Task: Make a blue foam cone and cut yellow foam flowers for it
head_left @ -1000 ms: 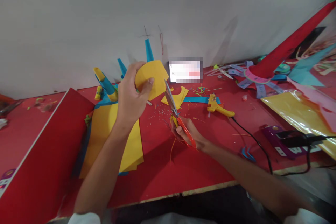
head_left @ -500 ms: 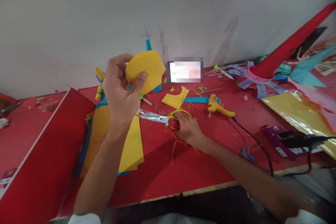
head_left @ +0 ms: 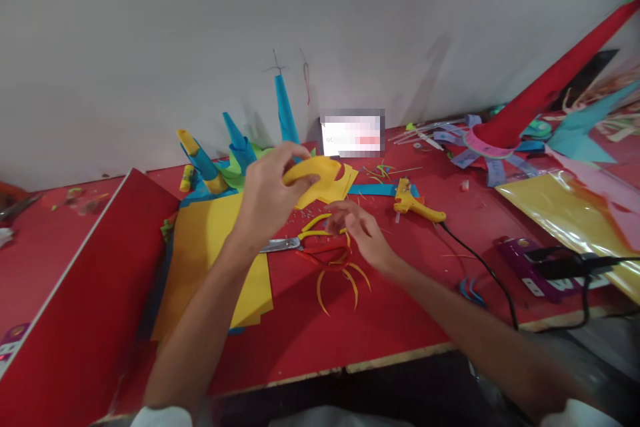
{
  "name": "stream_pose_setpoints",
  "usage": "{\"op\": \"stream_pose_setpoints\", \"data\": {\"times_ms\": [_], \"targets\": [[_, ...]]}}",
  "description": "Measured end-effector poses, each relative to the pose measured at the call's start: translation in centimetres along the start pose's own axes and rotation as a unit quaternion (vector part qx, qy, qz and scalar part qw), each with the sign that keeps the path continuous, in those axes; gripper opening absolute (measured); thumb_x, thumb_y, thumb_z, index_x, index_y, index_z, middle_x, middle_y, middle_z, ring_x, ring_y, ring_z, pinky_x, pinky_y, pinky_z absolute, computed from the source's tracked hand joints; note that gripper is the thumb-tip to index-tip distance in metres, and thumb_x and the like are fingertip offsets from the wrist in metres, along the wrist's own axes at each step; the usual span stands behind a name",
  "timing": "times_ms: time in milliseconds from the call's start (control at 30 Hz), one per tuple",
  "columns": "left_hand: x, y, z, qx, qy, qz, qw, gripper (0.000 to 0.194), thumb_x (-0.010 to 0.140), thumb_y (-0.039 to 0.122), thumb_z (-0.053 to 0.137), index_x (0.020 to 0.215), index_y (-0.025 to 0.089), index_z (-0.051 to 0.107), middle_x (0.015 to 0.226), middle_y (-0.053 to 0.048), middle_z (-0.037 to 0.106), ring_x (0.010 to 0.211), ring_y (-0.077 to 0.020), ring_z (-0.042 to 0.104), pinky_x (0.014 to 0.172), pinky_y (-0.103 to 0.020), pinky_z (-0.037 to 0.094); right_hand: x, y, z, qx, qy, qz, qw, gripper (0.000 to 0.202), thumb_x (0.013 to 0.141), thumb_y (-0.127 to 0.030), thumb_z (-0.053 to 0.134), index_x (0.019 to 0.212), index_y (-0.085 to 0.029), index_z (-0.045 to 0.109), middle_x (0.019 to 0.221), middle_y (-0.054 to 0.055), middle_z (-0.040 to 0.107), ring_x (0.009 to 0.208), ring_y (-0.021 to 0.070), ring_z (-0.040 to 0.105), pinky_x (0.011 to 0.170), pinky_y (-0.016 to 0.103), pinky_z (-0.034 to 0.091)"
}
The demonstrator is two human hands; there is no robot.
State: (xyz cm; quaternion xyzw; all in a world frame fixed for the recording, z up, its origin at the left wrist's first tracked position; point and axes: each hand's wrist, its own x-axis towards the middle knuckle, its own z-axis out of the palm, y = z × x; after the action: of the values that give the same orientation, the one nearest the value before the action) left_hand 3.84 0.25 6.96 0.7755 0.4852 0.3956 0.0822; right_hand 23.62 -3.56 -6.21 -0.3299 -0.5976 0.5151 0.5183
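Note:
My left hand [head_left: 273,197] pinches a rounded yellow paper piece [head_left: 317,177] between thumb and fingers, above the red table. Behind that piece lie yellow scraps [head_left: 345,183] with a curved cut-out. My right hand [head_left: 360,230] holds nothing, its fingers loosely apart beside the scissors. The scissors [head_left: 300,247] rest on the table with yellow and red handles, their tips hidden behind my left forearm. Thin curved yellow strips [head_left: 356,283] lie near the handles. Large yellow sheets [head_left: 195,260] are stacked under my left forearm.
A yellow glue gun [head_left: 417,205] with a black cable lies right of a blue strip [head_left: 373,190]. Blue paper cones [head_left: 286,110] and a lit phone [head_left: 353,137] stand by the wall. A red cone [head_left: 530,97] leans at right; a red panel [head_left: 95,287] stands at left.
The scissors have left my right hand and now lie on the table. My left hand has moved right and down with the yellow piece, uncovering the blue cones.

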Motion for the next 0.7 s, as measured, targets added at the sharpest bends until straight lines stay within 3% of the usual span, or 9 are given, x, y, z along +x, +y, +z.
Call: {"op": "stream_pose_setpoints", "data": {"times_ms": [67,167,333,533,700], "targets": [[-0.3,0.4,0.9,0.018,-0.089,0.019,0.996,0.015,0.091,0.02,0.077,0.103,0.021,0.068,0.101,-0.002,0.076,0.089,-0.018,0.068,0.082,-0.031,0.052,0.2,0.1,0.0,0.084,0.011,0.036,0.996,0.07,0.096,-0.088,0.048,0.109,-0.024,0.072,0.078,0.004,0.073,0.068,0.0196,0.068,0.064,0.033,0.055],[-0.7,0.8,2.2,0.034,-0.206,0.036,0.977,0.019,0.094,0.017,0.073,0.113,0.019,0.069,0.116,-0.007,0.079,0.107,-0.0245,0.072,0.091,-0.036,0.053,0.5,0.6,-0.1,0.129,0.025,0.089,0.987,0.077,0.086,-0.096,0.052,0.091,-0.023,0.072,0.064,0.003,0.067,0.054,0.0177,0.061,0.049,0.03,0.047],[-1.2,1.4,3.0,0.09,-0.296,0.039,0.95,0.035,0.1,0.017,0.065,0.135,0.021,0.066,0.131,-0.013,0.077,0.118,-0.0315,0.074,0.095,-0.04,0.055,0.8,0.8,-0.2,0.194,0.031,0.142,0.97,0.069,0.088,-0.091,0.059,0.083,-0.023,0.07,0.068,0.004,0.068,0.054,0.0165,0.059,0.046,0.029,0.043],[-1.2,0.8,2.8,0.052,-0.355,0.051,0.932,0.067,0.098,0.037,0.074,0.158,0.023,0.049,0.156,-0.016,0.063,0.142,-0.0369,0.061,0.114,-0.051,0.049,1.0,0.6,-0.1,0.25,0.027,0.145,0.957,0.056,0.091,-0.079,0.065,0.11,-0.027,0.072,0.1,0.006,0.079,0.088,0.0238,0.072,0.064,0.034,0.056],[-1.2,0.3,2.4,-0.022,-0.4,0.051,0.915,0.073,0.098,0.061,0.07,0.159,0.026,0.049,0.155,-0.014,0.064,0.14,-0.0361,0.061,0.116,-0.051,0.047,1.0,0.7,0.0,0.24,0.043,0.124,0.962,0.052,0.088,-0.074,0.074,0.116,-0.03,0.07,0.118,0.006,0.078,0.117,0.0288,0.072,0.089,0.042,0.062]]}}
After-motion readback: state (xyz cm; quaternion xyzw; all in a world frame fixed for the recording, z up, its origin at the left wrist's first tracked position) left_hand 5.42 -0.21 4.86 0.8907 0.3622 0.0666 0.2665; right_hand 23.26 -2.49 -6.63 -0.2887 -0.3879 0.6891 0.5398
